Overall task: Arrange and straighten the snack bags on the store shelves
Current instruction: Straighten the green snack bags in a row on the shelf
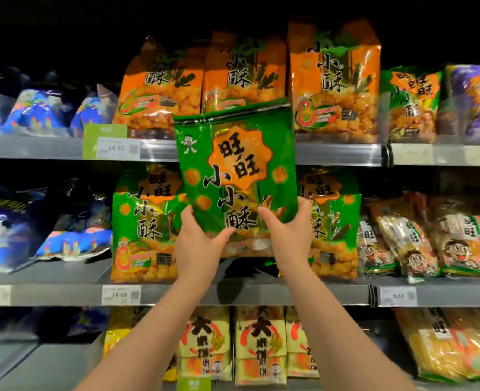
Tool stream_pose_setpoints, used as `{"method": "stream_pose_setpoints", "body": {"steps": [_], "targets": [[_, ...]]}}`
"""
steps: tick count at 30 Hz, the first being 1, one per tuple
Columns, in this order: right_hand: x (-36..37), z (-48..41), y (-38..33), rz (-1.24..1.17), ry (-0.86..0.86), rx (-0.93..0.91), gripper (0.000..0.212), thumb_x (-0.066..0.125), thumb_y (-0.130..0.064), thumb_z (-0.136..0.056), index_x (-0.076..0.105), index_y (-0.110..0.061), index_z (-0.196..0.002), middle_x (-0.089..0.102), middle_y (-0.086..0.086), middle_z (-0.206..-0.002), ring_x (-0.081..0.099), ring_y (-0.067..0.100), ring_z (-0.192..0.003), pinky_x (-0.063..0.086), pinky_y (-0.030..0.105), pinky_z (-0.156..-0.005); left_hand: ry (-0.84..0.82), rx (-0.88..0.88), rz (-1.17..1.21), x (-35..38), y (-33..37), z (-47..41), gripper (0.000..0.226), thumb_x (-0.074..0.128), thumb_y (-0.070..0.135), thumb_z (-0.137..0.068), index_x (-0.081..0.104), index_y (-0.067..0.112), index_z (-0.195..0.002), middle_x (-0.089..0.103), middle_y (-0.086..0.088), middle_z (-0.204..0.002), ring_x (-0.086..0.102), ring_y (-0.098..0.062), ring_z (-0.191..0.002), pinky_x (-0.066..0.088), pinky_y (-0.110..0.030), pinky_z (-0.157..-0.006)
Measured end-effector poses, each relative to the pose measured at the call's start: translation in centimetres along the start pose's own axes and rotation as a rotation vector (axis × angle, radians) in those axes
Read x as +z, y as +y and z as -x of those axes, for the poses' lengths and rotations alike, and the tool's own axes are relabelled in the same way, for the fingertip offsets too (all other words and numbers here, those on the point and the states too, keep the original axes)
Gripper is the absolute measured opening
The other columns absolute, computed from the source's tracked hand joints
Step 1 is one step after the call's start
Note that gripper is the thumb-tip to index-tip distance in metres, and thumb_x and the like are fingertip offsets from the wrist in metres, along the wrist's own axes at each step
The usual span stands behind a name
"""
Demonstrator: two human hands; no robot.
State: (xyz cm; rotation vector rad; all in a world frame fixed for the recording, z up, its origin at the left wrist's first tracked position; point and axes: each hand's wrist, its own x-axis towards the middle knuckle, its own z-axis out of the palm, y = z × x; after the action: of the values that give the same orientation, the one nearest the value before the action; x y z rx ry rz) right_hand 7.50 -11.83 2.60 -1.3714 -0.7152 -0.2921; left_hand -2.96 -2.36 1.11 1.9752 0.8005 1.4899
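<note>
A large green snack bag point(234, 167) with an orange starburst label is held up in front of the middle shelf, tilted slightly left. My left hand point(198, 244) grips its lower left corner, thumb across the front. My right hand point(286, 231) grips its lower right edge. Behind it on the middle shelf point(233, 294) stand two more green bags, one on the left point(145, 224) and one on the right point(332, 227), with a gap between them where the held bag hangs.
Orange snack bags point(334, 83) line the upper shelf point(337, 153). Blue bags point(35, 111) lie at the left on both shelves. Clear cracker packs point(425, 238) sit at the right. Yellow bags point(258, 345) stand on the lowest shelf. Price tags point(119, 148) line the shelf fronts.
</note>
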Motion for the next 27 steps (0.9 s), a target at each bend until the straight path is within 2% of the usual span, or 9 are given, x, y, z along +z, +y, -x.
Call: {"method": "stream_pose_setpoints", "body": {"steps": [3,8,12,17,19,21,23,25,27], "targets": [[0.6,0.1,2.1,0.001,-0.029,0.040,0.053,0.075,-0.034,-0.076,0.043,-0.020,-0.115,0.059,-0.011,-0.093,0.059,0.005,-0.084,0.042,0.014,-0.067,-0.026,-0.021,0.002,1.0,-1.5,-0.3,0.086,0.076,0.038,-0.071,0.029,0.007,-0.136,0.056,-0.009,-0.122,0.056,-0.026,-0.109,0.043,-0.028,-0.082],[1.8,0.6,4.4,0.047,-0.070,0.073,0.041,0.073,-0.034,-0.078,0.046,-0.020,-0.105,0.061,-0.007,-0.091,0.059,0.010,-0.084,0.044,0.017,-0.067,-0.072,-0.101,-0.053,2.0,-4.1,-0.2,0.084,0.074,0.041,-0.071,0.031,0.004,-0.133,0.057,-0.012,-0.118,0.057,-0.030,-0.108,0.047,-0.034,-0.080],[2.5,0.5,4.9,0.026,-0.052,0.104,0.039,0.071,-0.033,-0.081,0.043,-0.020,-0.105,0.058,-0.008,-0.088,0.058,0.010,-0.080,0.042,0.015,-0.063,-0.037,-0.057,-0.053,1.8,-4.4,-1.2,0.089,0.075,0.039,-0.071,0.025,0.007,-0.139,0.055,-0.013,-0.125,0.054,-0.031,-0.113,0.045,-0.037,-0.090],[2.7,1.2,5.8,0.105,-0.060,0.151,0.053,0.062,-0.034,-0.088,0.036,-0.013,-0.130,0.048,-0.007,-0.101,0.048,0.013,-0.096,0.034,0.020,-0.076,-0.132,-0.005,-0.192,2.0,-5.0,-1.6,0.093,0.065,0.047,-0.077,0.015,0.008,-0.145,0.045,-0.015,-0.138,0.046,-0.032,-0.123,0.042,-0.045,-0.099],[2.8,1.0,6.0,0.176,-0.088,0.149,0.062,0.057,-0.036,-0.091,0.029,-0.009,-0.139,0.052,0.002,-0.112,0.049,0.017,-0.105,0.035,0.022,-0.080,-0.132,-0.004,-0.217,2.3,-5.5,-1.4,0.089,0.059,0.049,-0.082,0.013,0.005,-0.145,0.045,-0.017,-0.136,0.046,-0.032,-0.122,0.043,-0.044,-0.098],[2.9,0.4,6.1,0.261,-0.098,0.152,0.060,0.049,-0.040,-0.094,0.028,-0.007,-0.140,0.056,0.007,-0.109,0.053,0.022,-0.104,0.039,0.027,-0.078,-0.120,-0.007,-0.227,2.6,-5.7,-1.6,0.085,0.052,0.049,-0.086,0.012,0.004,-0.146,0.051,-0.018,-0.129,0.050,-0.031,-0.115,0.046,-0.043,-0.092],[3.1,-0.3,6.2,0.366,-0.103,0.161,0.050,0.036,-0.041,-0.098,0.037,-0.005,-0.131,0.054,0.004,-0.090,0.055,0.024,-0.090,0.037,0.030,-0.070,-0.134,0.000,-0.274,2.8,-5.9,-2.0,0.084,0.049,0.049,-0.088,0.010,0.003,-0.146,0.059,-0.011,-0.104,0.057,-0.026,-0.094,0.050,-0.036,-0.072],[3.2,-1.0,6.1,0.486,-0.114,0.162,0.045,0.027,-0.040,-0.100,0.044,-0.002,-0.118,0.048,0.000,-0.074,0.053,0.026,-0.080,0.034,0.031,-0.064,-0.159,0.022,-0.318,3.0,-5.8,-2.4,0.084,0.047,0.048,-0.089,0.006,0.003,-0.146,0.051,0.001,-0.077,0.052,-0.017,-0.071,0.040,-0.026,-0.050],[3.4,-1.9,5.9,0.603,-0.126,0.147,0.045,0.024,-0.039,-0.101,0.046,-0.001,-0.114,0.053,0.003,-0.074,0.057,0.028,-0.077,0.036,0.032,-0.060,-0.181,0.030,-0.341,3.1,-5.6,-3.1,0.085,0.048,0.047,-0.090,0.001,0.005,-0.146,0.046,0.006,-0.071,0.050,-0.014,-0.064,0.038,-0.021,-0.046]]}}
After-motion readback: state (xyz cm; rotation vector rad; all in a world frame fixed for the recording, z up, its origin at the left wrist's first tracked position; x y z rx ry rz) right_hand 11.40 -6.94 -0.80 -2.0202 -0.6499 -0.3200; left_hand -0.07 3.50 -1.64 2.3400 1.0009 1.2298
